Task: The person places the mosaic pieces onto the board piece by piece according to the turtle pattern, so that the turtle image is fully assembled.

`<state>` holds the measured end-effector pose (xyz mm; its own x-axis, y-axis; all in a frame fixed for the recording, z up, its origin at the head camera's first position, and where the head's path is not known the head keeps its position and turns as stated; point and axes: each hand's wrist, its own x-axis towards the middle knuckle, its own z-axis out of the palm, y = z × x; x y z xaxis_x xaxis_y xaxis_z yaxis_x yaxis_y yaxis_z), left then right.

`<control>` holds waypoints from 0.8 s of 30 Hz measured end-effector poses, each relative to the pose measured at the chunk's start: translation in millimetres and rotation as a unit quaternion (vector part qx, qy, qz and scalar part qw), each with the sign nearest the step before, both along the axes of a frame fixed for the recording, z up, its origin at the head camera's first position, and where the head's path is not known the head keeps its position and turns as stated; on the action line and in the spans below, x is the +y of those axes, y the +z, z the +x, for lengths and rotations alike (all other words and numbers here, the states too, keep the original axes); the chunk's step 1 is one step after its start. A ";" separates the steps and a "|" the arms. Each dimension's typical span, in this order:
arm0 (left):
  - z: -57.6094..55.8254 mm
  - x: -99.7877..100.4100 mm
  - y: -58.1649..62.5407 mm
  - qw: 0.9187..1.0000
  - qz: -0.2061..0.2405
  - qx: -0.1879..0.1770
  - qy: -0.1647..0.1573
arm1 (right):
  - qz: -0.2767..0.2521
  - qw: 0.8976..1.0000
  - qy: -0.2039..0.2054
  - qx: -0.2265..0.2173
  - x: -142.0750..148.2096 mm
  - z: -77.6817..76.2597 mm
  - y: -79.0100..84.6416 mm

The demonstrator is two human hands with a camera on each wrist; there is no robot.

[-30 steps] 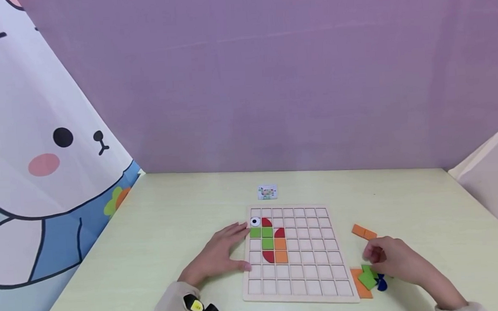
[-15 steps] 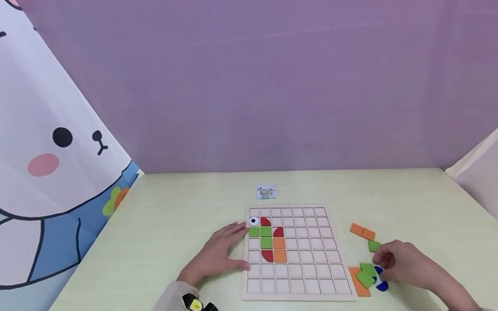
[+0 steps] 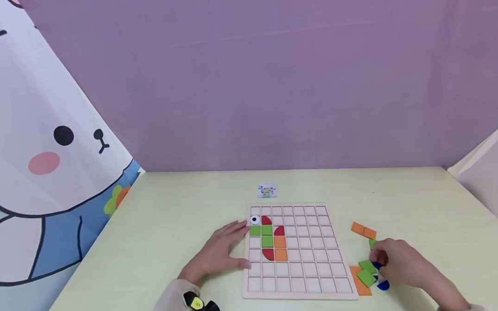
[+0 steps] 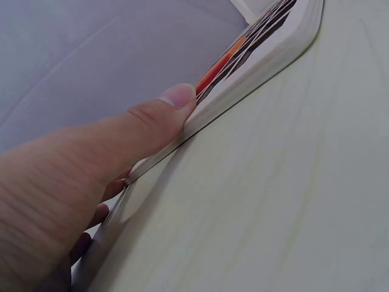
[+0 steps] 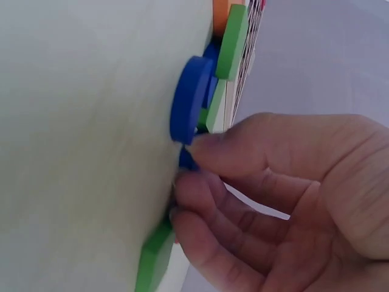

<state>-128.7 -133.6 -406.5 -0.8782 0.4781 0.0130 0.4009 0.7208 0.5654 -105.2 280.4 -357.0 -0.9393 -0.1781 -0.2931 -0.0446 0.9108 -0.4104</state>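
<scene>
My left hand spreads along the left edge of a wooden grid board, its thumb resting at the rim in the left wrist view. In the board sit a white eye tile, several green squares, red quarter-circle tiles and orange squares. To the board's right, my right hand has curled fingers; in the right wrist view its thumb and forefinger pinch a small blue tile, partly hidden. Another blue tile with a curved edge lies close by.
Green tiles lie over orange ones at the board's lower right corner. Two orange squares lie beyond the right hand, near a partly covered green tile. A small picture card lies behind the board.
My right hand came away from a green tile, leaving it near the orange pair, then shifted slightly to the blue tiles. The left hand stays at the board's edge.
</scene>
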 end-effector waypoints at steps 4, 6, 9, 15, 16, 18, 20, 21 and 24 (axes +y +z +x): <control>-0.6 0.2 0.0 1.000 -0.001 0.002 -0.001 | -0.002 1.000 0.006 0.012 -0.8 -1.9 -0.3; -0.4 0.0 0.2 1.000 -0.001 0.003 -0.003 | -0.005 1.000 0.004 0.011 -0.4 -2.8 -0.2; -0.4 -0.2 0.6 1.000 -0.004 0.003 -0.003 | -0.009 1.000 -0.001 0.007 0.7 -4.8 0.1; -1.1 0.2 -0.1 1.000 -0.005 -0.001 -0.002 | -0.022 1.000 -0.001 0.008 3.6 -8.3 1.6; -1.0 0.4 0.2 1.000 -0.005 -0.002 -0.001 | -0.022 1.000 0.000 0.009 3.4 -8.6 2.1; -0.9 0.5 0.7 1.000 -0.005 -0.003 -0.001 | -0.022 1.000 -0.004 0.005 2.0 -9.4 3.2; -0.9 0.5 0.8 1.000 -0.005 -0.006 0.000 | -0.023 1.000 -0.003 0.004 -0.3 -10.4 4.3; -0.8 0.5 0.8 1.000 -0.005 -0.007 0.001 | -0.026 1.000 0.000 0.005 -1.6 -11.0 4.9; -0.7 0.3 0.3 1.000 -0.004 -0.009 0.002 | -0.033 0.999 0.008 0.011 -6.3 -12.2 7.6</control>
